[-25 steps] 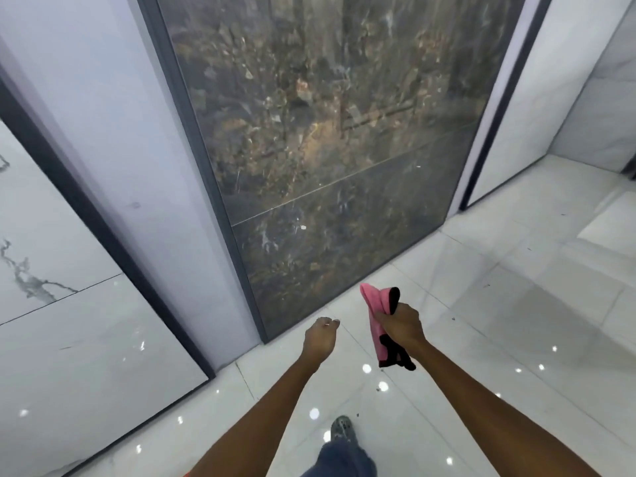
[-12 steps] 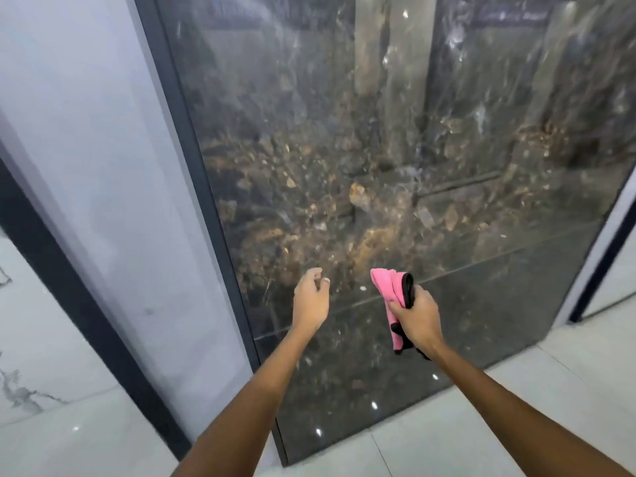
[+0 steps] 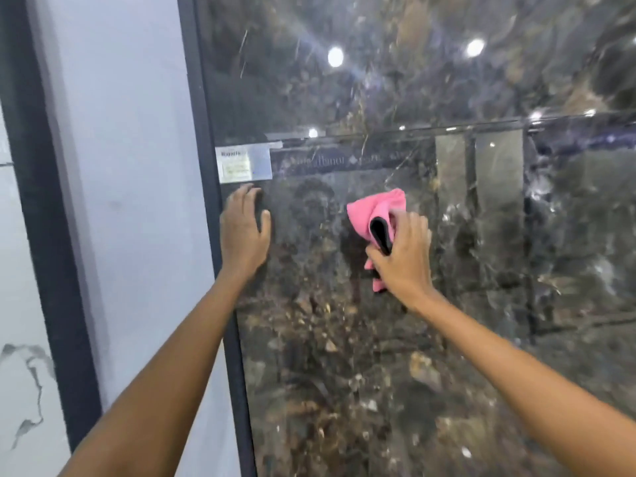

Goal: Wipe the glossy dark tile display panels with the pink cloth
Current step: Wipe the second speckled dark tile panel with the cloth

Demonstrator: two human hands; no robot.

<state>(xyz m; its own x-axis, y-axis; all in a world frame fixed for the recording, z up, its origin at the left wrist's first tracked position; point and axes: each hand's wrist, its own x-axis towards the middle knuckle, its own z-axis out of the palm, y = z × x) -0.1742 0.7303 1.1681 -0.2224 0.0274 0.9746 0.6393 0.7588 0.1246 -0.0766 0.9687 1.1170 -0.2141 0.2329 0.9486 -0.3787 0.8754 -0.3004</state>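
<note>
I've got my right hand (image 3: 401, 256) bunched round the pink cloth (image 3: 377, 210) against the dark tile panel (image 3: 378, 356), left hand (image 3: 242, 232) flat w/ fingers straight nr the label sticker (image 3: 243, 164) — risk: palm smudges gloss.

Probably a tile showroom: framed dark panel (image 3: 413, 339) with label (image 3: 243, 165).

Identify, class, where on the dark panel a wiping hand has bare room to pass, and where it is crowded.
Free: the dark panel below both hands, and above the horizontal seam. Crowded: the strip beside the frame, where the left hand lies flat under the label, and where the right hand grips the pink cloth.
</note>
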